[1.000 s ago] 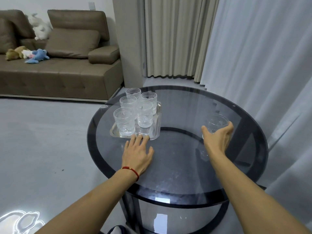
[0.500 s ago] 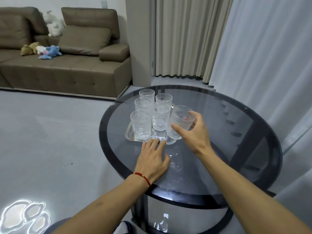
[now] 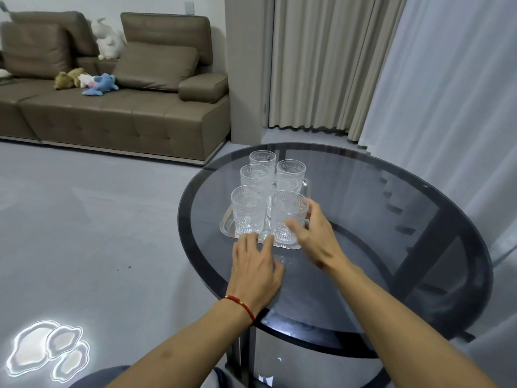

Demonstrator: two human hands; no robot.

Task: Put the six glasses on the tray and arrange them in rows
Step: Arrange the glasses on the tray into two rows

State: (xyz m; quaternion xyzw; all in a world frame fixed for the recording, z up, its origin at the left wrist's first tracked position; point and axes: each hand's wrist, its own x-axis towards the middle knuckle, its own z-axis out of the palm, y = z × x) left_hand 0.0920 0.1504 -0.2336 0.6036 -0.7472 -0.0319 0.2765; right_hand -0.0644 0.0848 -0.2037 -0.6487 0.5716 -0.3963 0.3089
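Observation:
Several clear ribbed glasses stand in two rows on a shiny metal tray (image 3: 227, 223) on the round dark glass table (image 3: 391, 219). The nearest right glass (image 3: 288, 217) stands at the tray's front right corner, with my right hand (image 3: 313, 233) wrapped around its right side. Beside it on the left is the front left glass (image 3: 247, 210). My left hand (image 3: 256, 268) lies flat on the table, fingers spread, its fingertips touching the tray's front rim.
A brown sofa (image 3: 112, 113) with soft toys (image 3: 98, 84) stands at the back left across grey floor. Curtains (image 3: 419, 79) hang behind and to the right of the table. The table's near edge is just past my left wrist.
My right hand carried the last glass from the table's right side across to the tray and set it down at the front right corner. My left hand stayed at the tray's front rim.

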